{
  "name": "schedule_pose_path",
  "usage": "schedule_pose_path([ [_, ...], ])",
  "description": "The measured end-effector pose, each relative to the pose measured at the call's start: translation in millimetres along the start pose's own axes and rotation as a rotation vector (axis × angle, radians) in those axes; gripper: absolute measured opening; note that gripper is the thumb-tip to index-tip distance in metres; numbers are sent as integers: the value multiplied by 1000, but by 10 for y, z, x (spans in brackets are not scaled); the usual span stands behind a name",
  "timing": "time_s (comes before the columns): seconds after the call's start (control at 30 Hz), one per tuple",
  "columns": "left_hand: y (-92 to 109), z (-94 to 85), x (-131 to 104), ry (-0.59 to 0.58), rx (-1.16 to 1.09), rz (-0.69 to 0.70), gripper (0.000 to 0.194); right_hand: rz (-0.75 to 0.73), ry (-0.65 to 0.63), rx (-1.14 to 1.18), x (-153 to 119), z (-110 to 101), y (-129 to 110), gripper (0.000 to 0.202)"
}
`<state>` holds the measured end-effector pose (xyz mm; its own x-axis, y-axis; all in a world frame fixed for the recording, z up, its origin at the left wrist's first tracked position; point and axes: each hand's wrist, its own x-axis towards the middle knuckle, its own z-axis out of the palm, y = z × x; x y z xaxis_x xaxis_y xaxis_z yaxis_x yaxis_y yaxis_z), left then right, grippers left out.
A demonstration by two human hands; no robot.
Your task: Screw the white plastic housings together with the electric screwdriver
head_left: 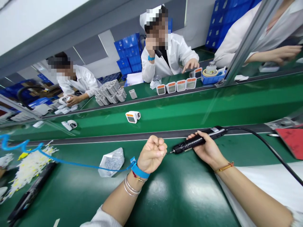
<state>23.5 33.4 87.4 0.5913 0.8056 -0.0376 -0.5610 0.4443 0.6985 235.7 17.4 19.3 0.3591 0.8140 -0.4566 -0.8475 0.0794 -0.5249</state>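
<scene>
My left hand (153,153) is closed, its fingers curled together over the green bench; what it holds, if anything, is too small to tell. A blue strap with a coiled cord circles that wrist. My right hand (207,147) is wrapped round a black electric screwdriver (189,144), whose tip points left and lies close to the left hand's fingers. Left of my left hand lies a clear plastic bag of small metal screws (113,162). Beyond the bench edge, a white device with an orange-trimmed screen (132,117) rests on the green belt.
A second black screwdriver (33,190) and a heap of white and yellow pieces (32,165) lie at left. A red sheet (291,142) is at right. Across the belt, people in white coats work beside several devices (181,85) and a blue tray (213,78).
</scene>
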Motion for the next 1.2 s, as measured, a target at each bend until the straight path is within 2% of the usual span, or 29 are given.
schedule_pose_path([
  [0.23, 6, 71, -49, -59, -13, -2, 48, -1, -13, -1, 7, -22, 3, 5],
  [0.43, 15, 126, -62, -51, -56, -24, 49, -6, -10, -2, 19, -24, 4, 5],
  [0.93, -8, 85, -68, -64, -123, -43, 43, -11, -4, 7, 26, -26, 4, 4],
  [1.07, -41, 59, -67, -35, -99, -37, 41, -9, -10, 11, 35, -19, 9, 4],
  [1.2, -56, 5, -18, 47, -59, -3, 33, -10, -19, 18, 39, 0, 11, 5],
])
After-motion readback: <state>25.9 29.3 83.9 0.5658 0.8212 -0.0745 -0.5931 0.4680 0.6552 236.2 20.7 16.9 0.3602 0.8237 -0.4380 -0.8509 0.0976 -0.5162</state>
